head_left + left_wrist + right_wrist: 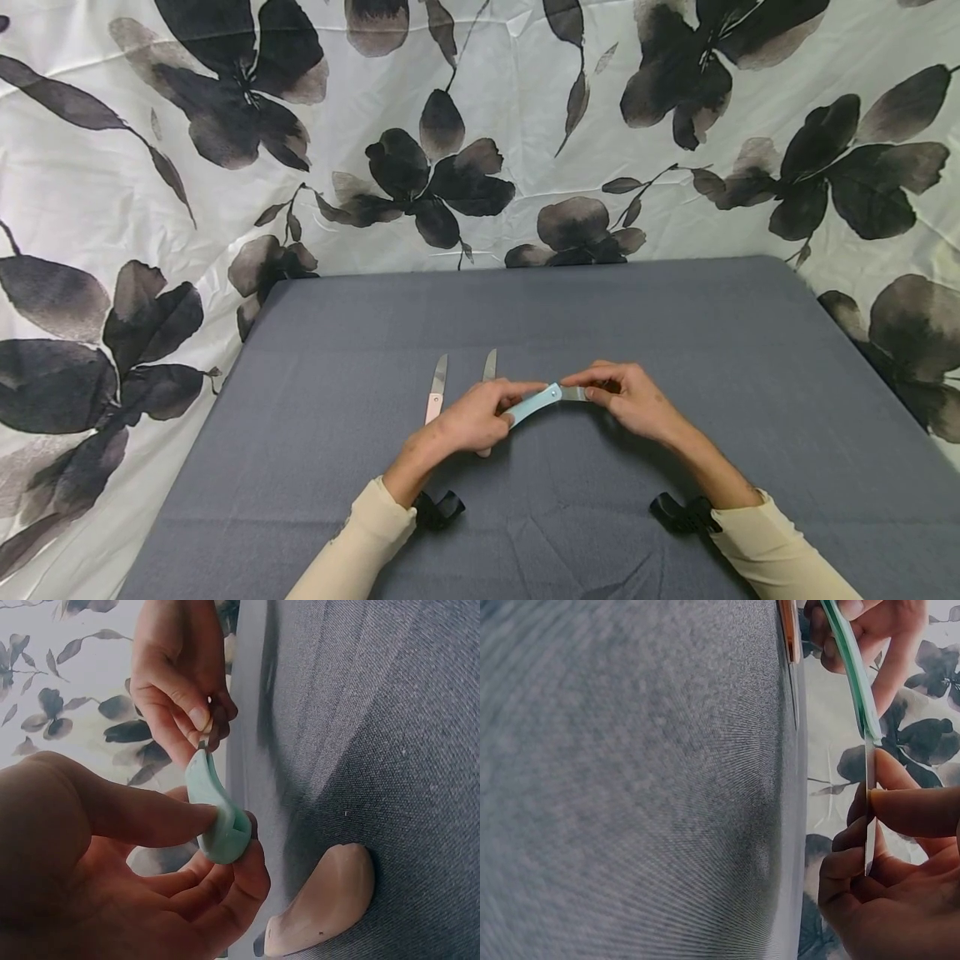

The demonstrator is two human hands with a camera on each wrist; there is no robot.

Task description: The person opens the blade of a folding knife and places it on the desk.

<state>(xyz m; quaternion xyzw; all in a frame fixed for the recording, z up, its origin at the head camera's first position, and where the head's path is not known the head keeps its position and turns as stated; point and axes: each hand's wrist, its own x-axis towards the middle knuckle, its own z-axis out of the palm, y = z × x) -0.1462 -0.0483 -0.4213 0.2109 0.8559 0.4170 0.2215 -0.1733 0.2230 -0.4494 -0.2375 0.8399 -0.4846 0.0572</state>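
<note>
Above the middle of the grey table (705,333) I hold a folding knife between both hands. My left hand (501,408) grips its light blue handle (534,405), thumb pressed on the end (214,814). My right hand (600,392) pinches the steel blade (574,393) between thumb and fingers; in the right wrist view the blade (869,802) runs straight on from the handle (853,664). Two more knives lie just beyond my left hand: a pink-handled one (435,398) and a second one with only its blade (489,367) showing.
A white curtain with dark flowers (465,167) hangs behind and on both sides of the table. Black straps (438,508) sit at my wrists. The pink handle (322,904) lies on the cloth close under my left hand.
</note>
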